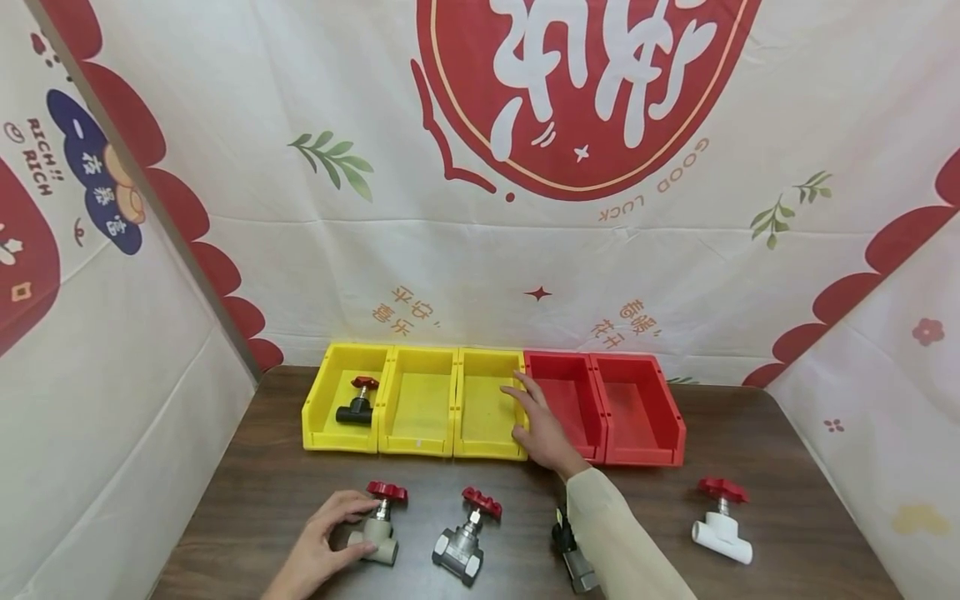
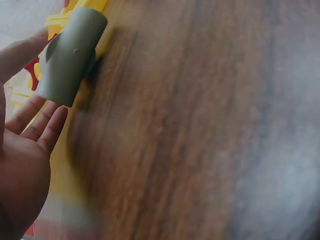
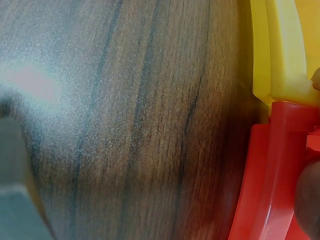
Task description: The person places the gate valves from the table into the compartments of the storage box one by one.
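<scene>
My left hand (image 1: 322, 542) grips a grey-green valve (image 1: 380, 533) with a red handwheel at the table's front left. Thumb and fingers lie around its pipe body (image 2: 72, 57) in the left wrist view, where the hand (image 2: 25, 145) shows at the left edge. My right hand (image 1: 543, 425) reaches over the wall between the third yellow bin (image 1: 491, 450) and the first red bin (image 1: 566, 392), fingers spread, no valve in it. A metal valve (image 1: 459, 552) with a red handwheel lies between the hands. Under the right sleeve a dark and metal valve (image 1: 577, 568) is partly hidden.
Two more yellow bins (image 1: 416, 443) (image 1: 339, 442) stand at the left of the row; the leftmost holds a black valve (image 1: 356, 411) with a red handwheel. Another red bin (image 1: 645, 457) ends the row. A white valve (image 1: 722, 533) lies at the right. A printed cloth (image 1: 480, 267) hangs behind.
</scene>
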`<state>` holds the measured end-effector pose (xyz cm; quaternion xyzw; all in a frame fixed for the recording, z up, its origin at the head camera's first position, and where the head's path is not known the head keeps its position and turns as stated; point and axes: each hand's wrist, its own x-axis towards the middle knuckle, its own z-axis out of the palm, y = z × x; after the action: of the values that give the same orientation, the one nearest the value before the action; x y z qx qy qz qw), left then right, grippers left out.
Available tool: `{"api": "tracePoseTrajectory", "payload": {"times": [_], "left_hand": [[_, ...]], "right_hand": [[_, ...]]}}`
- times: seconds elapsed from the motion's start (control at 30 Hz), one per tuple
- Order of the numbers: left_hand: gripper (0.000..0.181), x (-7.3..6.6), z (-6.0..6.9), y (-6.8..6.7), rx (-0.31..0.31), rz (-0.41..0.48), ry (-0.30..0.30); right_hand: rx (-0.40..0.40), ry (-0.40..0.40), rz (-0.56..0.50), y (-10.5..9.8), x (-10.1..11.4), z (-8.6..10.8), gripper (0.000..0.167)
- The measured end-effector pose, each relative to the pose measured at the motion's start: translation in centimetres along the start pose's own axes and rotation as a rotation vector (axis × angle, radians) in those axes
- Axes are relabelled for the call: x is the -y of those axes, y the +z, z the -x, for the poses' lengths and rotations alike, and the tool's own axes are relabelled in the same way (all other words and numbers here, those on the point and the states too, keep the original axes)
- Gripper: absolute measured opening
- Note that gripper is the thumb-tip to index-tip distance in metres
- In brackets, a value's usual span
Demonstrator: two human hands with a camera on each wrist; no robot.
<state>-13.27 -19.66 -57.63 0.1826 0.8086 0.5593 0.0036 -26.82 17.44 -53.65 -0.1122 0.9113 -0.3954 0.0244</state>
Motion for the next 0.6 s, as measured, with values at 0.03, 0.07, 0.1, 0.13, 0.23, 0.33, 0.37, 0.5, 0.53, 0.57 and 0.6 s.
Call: {"api": "tracePoseTrajectory", "payload": {"times": [0.03,0.07,0.1,0.13,0.23,0.33,0.37,0.5,0.53,0.57,0.6], "left_hand": [[0.047,0.05,-0.01,0.14,0.008,-0.002,-0.004],[0.047,0.08,-0.03,0.27,0.010,0.002,-0.017],[0.048,0.09,-0.04,0.39,0.014,0.004,-0.029],[0.049,0.07,-0.07,0.49,0.019,0.010,-0.046],[0.051,-0.02,-0.16,0.71,0.033,0.016,-0.106],[0.051,-0.15,-0.24,0.84,0.062,-0.003,-0.140],[0.051,-0.25,-0.25,0.87,0.071,-0.009,-0.143],[0.051,-0.62,-0.37,0.99,0.098,-0.009,-0.160],[0.051,-0.69,-0.40,1.02,0.104,-0.013,-0.161],[0.051,-0.71,-0.44,1.05,0.110,-0.016,-0.165],[0.051,-0.70,-0.47,1.08,0.117,-0.024,-0.170]], "right_hand": [[0.003,0.003,0.000,-0.01,0.02,-0.01,0.070],[0.004,0.003,0.000,-0.01,0.04,-0.02,0.070],[0.004,0.003,-0.001,0.00,0.05,-0.02,0.070],[0.002,0.002,-0.001,0.02,0.04,-0.02,0.070],[-0.002,-0.002,0.000,0.06,0.02,-0.04,0.070],[-0.005,-0.006,0.002,0.07,-0.02,-0.05,0.070],[-0.004,-0.007,0.005,0.07,-0.04,-0.06,0.069],[-0.003,-0.005,0.012,0.07,-0.11,-0.06,0.069],[-0.002,-0.001,0.011,0.06,-0.10,-0.06,0.070],[-0.002,0.004,0.008,0.05,-0.07,-0.05,0.070],[-0.002,0.010,0.006,0.03,-0.04,-0.04,0.070]]}}
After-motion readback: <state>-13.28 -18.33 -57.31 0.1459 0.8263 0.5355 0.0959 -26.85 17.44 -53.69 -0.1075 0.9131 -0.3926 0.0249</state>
